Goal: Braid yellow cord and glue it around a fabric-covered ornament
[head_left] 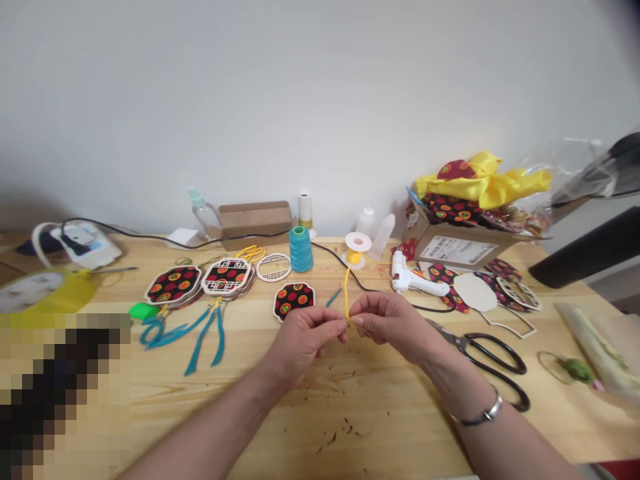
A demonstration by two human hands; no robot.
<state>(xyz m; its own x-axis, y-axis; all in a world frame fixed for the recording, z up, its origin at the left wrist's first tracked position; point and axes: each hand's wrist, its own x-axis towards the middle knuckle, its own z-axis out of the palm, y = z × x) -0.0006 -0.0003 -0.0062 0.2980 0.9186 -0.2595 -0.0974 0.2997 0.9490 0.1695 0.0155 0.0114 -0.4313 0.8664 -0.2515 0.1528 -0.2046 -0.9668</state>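
Observation:
A yellow cord (347,293) stands up between my two hands, its lower part pinched at the fingertips. My left hand (313,331) is closed on the cord from the left, thumb against forefinger. From the right, my right hand (383,320) pinches it too, the fingertips almost meeting. Behind the hands stands a spool of yellow cord (356,252). Just left of them lies a patterned fabric piece with a pale edge (295,300). Black-handled scissors (467,343) lie partly under my right forearm. Whether a knot sits between the fingers is too small to tell.
Left are stacked patterned ornaments (173,285) with teal tassels (205,340). A teal thread cone (301,250), a white glue gun (415,279) and plastic bottles (383,237) stand at the back. A cardboard box (455,248) of fabric is at right. A black cable (330,252) crosses behind.

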